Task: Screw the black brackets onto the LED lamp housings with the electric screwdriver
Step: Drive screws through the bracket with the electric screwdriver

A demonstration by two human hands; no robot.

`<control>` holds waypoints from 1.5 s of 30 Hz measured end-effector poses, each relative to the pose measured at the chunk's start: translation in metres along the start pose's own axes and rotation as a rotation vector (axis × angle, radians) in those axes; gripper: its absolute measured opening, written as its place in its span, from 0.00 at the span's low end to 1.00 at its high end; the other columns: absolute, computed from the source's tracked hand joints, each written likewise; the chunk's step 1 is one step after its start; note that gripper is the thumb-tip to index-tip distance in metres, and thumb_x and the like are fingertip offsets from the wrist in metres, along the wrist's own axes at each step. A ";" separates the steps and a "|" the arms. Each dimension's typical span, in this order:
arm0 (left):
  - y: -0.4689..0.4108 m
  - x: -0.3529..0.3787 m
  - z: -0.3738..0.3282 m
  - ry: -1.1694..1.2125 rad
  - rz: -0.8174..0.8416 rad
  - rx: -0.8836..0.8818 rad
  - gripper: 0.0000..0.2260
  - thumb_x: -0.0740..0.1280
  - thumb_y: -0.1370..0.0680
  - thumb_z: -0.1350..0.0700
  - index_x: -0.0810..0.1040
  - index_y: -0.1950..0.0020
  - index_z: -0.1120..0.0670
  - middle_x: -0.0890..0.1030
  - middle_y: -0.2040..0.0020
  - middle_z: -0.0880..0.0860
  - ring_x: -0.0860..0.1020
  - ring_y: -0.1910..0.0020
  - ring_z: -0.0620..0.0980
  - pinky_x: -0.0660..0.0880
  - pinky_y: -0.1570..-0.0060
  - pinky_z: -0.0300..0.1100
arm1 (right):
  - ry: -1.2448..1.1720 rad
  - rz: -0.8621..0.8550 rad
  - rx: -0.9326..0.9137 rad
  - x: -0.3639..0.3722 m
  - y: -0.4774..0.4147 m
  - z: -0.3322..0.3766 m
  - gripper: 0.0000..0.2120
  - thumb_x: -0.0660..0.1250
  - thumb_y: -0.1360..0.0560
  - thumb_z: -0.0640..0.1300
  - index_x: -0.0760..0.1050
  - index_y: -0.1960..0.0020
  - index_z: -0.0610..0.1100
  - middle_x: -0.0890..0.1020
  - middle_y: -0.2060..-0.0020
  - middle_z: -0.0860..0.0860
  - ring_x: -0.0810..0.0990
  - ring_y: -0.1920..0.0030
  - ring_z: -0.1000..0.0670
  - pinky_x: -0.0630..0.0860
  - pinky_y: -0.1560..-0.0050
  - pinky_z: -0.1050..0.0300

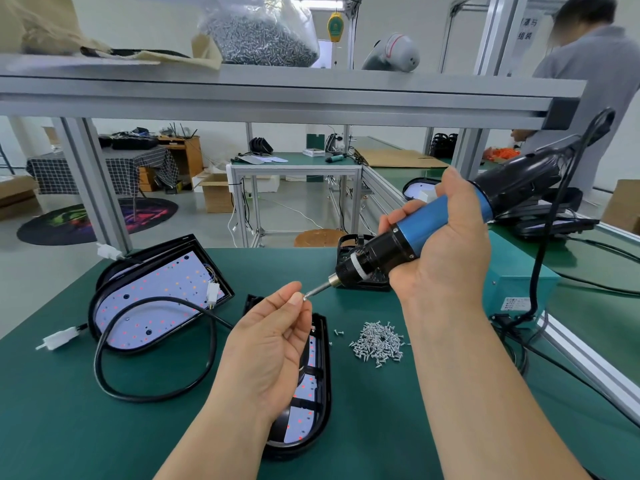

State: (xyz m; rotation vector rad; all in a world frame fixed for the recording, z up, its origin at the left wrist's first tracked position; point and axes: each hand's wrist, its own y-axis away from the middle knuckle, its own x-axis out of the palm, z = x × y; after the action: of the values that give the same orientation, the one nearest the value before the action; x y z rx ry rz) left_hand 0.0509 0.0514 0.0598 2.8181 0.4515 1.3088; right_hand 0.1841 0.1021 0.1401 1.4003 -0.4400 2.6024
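The green table (69,410) fills the lower half of the view, and a grey metal shelf (277,84) crosses above it from 9 to 2 o'clock. On the shelf at 12 o'clock sits a clear bag of screws (263,36). Another person (595,81) stands at 2 o'clock, facing away.

At 9 o'clock on the table lies a lamp housing (152,299), open side up, its white board dotted with red and orange lights. A black cable (100,362) loops from it toward 7 o'clock and ends in a white plug (57,339) at 8 o'clock. A second lamp housing (311,393) lies at 6 o'clock, long side running away from the viewer, partly hidden behind the left wrist. A teal box (519,289) stands at 3 o'clock by the table's edge.

The right hand (446,251), at 3 o'clock, has its fingers wrapped firmly around the blue body of the screwdriver (426,223), which is held above the table and slants down toward the centre. Behind the tool's black nose, a black bracket (346,241) rests on the table, mostly hidden.

The left hand (270,344), at 6 o'clock, is raised palm up, with thumb and forefinger closed narrowly on a small screw (304,298) at the tip of the tool's bit; the other fingers curl loosely.

A loose heap of screws (379,344) lies at 5 o'clock, just beside the second lamp housing.
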 end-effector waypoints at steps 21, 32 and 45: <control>0.003 0.001 -0.007 -0.131 0.040 0.021 0.05 0.63 0.22 0.68 0.79 0.51 0.63 0.80 0.69 0.51 0.79 0.71 0.42 0.77 0.68 0.31 | 0.007 0.089 0.001 0.000 0.001 -0.001 0.11 0.71 0.25 0.45 0.70 0.50 0.44 0.75 0.72 0.48 0.75 0.75 0.50 0.78 0.64 0.53; -0.005 -0.012 -0.029 -0.633 0.123 0.070 0.06 0.68 0.23 0.56 0.83 0.49 0.52 0.86 0.59 0.50 0.84 0.63 0.43 0.78 0.66 0.32 | 0.014 0.148 0.003 0.001 0.006 -0.004 0.11 0.71 0.25 0.45 0.70 0.49 0.44 0.75 0.72 0.48 0.75 0.74 0.49 0.78 0.63 0.52; -0.031 -0.064 -0.040 -1.046 -0.025 -0.133 0.15 0.69 0.21 0.54 0.78 0.37 0.59 0.83 0.43 0.59 0.82 0.48 0.54 0.78 0.43 0.48 | 0.182 0.242 0.202 0.002 0.030 -0.058 0.10 0.70 0.24 0.43 0.68 0.54 0.43 0.73 0.75 0.47 0.72 0.77 0.49 0.76 0.69 0.55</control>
State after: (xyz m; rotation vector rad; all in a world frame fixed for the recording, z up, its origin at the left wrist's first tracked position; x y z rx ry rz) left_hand -0.0264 0.0598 0.0347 2.8456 0.3124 -0.2276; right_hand 0.1293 0.0933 0.1057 1.2151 -0.3478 3.0123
